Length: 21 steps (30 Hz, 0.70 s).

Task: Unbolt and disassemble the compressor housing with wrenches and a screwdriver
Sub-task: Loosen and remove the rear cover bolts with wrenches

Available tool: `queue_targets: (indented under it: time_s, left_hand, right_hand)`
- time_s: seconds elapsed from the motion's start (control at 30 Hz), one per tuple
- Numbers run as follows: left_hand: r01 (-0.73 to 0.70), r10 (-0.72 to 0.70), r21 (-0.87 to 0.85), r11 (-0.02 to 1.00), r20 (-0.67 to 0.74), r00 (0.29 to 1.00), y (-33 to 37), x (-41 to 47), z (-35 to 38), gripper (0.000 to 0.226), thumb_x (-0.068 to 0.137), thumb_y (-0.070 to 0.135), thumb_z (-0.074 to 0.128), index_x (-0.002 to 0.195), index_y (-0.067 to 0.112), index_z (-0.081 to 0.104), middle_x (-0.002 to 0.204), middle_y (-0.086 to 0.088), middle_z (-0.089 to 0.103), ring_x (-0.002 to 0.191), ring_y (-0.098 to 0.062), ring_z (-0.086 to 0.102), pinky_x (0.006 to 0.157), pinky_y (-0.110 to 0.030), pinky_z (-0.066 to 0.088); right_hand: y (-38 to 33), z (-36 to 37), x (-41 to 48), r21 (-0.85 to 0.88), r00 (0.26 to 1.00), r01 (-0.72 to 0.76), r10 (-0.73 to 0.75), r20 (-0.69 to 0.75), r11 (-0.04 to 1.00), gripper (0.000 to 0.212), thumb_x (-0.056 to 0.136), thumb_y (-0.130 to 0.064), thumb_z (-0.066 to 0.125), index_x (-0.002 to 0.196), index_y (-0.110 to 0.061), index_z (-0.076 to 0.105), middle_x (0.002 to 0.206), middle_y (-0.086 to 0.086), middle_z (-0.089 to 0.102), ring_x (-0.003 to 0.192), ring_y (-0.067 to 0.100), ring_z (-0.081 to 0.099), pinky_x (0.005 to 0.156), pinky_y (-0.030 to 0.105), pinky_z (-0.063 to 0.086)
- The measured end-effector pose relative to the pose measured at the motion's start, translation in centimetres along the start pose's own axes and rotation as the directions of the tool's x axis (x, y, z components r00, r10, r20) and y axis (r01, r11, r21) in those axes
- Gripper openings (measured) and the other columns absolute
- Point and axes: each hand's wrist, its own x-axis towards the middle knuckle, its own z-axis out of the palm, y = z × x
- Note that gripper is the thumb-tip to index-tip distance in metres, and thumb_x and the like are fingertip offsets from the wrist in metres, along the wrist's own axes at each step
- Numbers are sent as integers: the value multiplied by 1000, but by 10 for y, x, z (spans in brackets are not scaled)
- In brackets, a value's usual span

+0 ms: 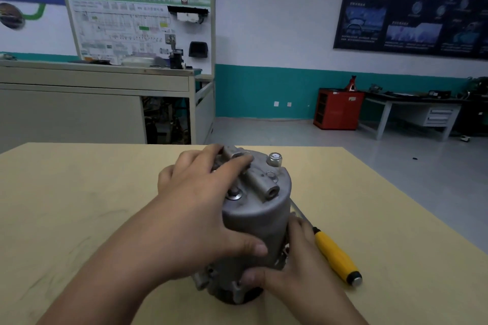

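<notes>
Compressor housing (pixel 254 221) stands on end on table (pixel 79 206), near-centre. Left hand (pixel 200 208) over its top and left side; right hand (pixel 295 266) at its lower right. Screwdriver (pixel 335 253) lies on table just right of housing — handle nearer, shaft running behind housing. Workbench (pixel 95 103) far left.

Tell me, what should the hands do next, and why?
Probably the right hand should let go and pick up the yellow screwdriver beside it. Both hands only hold the compressor upright now, the left hand on top, and its bolts look still in place.
</notes>
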Motion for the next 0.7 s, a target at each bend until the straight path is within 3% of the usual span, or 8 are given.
queue_targets:
  time_s: [0.1, 0.2, 0.3, 0.4, 0.53, 0.63, 0.7]
  left_hand:
    - [57, -57, 1, 998, 0, 998, -5, 7, -1, 110, 40, 81, 48, 140, 57, 7, 147, 21, 7, 129, -3, 4, 110, -33, 14]
    - [131, -130, 11, 991, -66, 989, -8, 8, 4, 109, 39, 82, 43, 140, 58, 11, 149, 16, 14, 130, -8, 8, 108, -35, 17]
    - [237, -233, 6, 971, -161, 959, -9, 9, 10, 106, 39, 83, 40, 139, 54, 20, 148, 11, 22, 127, -12, 12, 105, -36, 21]
    - [327, -317, 7, 945, -222, 922, -14, 9, 11, 102, 42, 85, 37, 138, 52, 27, 146, 6, 30, 129, -19, 19, 102, -37, 25]
    - [320, -302, 22, 947, -274, 913, -18, 5, 14, 97, 45, 85, 33, 137, 54, 28, 142, 4, 31, 126, -17, 18, 101, -36, 24]
    - [325, -313, -8, 946, -295, 903, -15, 3, 15, 103, 39, 89, 31, 136, 54, 32, 140, 2, 30, 124, -15, 16, 103, -36, 26]
    - [317, -326, -79, 945, -298, 897, -14, 3, 17, 107, 34, 87, 26, 136, 54, 34, 141, 4, 29, 128, -17, 21, 105, -35, 29]
  right_hand:
    - [4, -8, 16, 119, 990, 63, -77, 122, 991, 89, 35, -58, 80, 114, -49, 41, 122, -19, 41, 108, -12, 46, 89, 19, 48]
    - [7, -14, 38, 163, 967, 109, -143, 212, 981, 87, 41, -51, 83, 120, -37, 48, 127, -3, 50, 117, 9, 52, 96, 38, 48]
    - [7, -16, 59, 215, 932, 150, -211, 296, 965, 84, 44, -49, 84, 120, -40, 48, 132, -7, 45, 123, 9, 49, 97, 36, 48]
    - [6, -13, 77, 302, 891, 163, -272, 363, 939, 91, 42, -62, 83, 123, -41, 47, 139, -8, 40, 124, 7, 47, 94, 30, 49]
    - [6, -16, 94, 306, 838, 157, -291, 462, 939, 102, 44, -67, 78, 134, -33, 42, 147, -6, 36, 130, 10, 42, 103, 30, 43]
    - [8, -19, 98, 278, 829, 171, -290, 478, 945, 102, 51, -63, 78, 139, -27, 41, 147, -8, 36, 131, 7, 41, 104, 33, 41]
    - [12, -19, 97, 254, 851, 166, -268, 452, 953, 87, 63, -47, 81, 138, -26, 43, 146, -9, 38, 129, 8, 44, 101, 32, 44]
